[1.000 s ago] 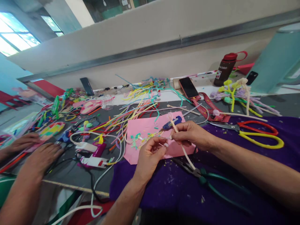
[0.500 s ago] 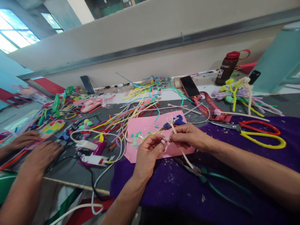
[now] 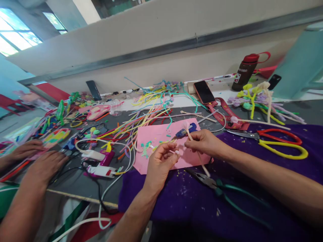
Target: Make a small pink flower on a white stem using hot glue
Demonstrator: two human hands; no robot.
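My right hand (image 3: 202, 144) pinches the cream pipe-cleaner stem of a small pale-pink flower (image 3: 186, 125), whose head points up and away. The stem's lower end (image 3: 205, 170) hangs below my fingers. My left hand (image 3: 164, 158) is just left of it, thumb and fingers curled in a pinch; a small whitish bit shows at the fingertips, too small to name. Both hands are above a pink sheet (image 3: 143, 164). A blue tool (image 3: 185, 131) with a thin tip lies on that sheet, behind my hands. Pliers (image 3: 210, 181) with green handles rest on the purple cloth (image 3: 171, 201) nearby.
Scissors (image 3: 280, 141) with red and yellow handles lie at right. Pipe cleaners (image 3: 151, 116), a phone (image 3: 204, 92), a bottle (image 3: 243, 72) and fuzzy flowers (image 3: 254, 101) stand or lie behind. Chargers and cables (image 3: 101, 171) are at left, beside another person's hands (image 3: 45, 166).
My hands have moved apart; the right one shifted slightly right with the flower stem. The left hand has come away from the stem. The stem's lower end has swung right.
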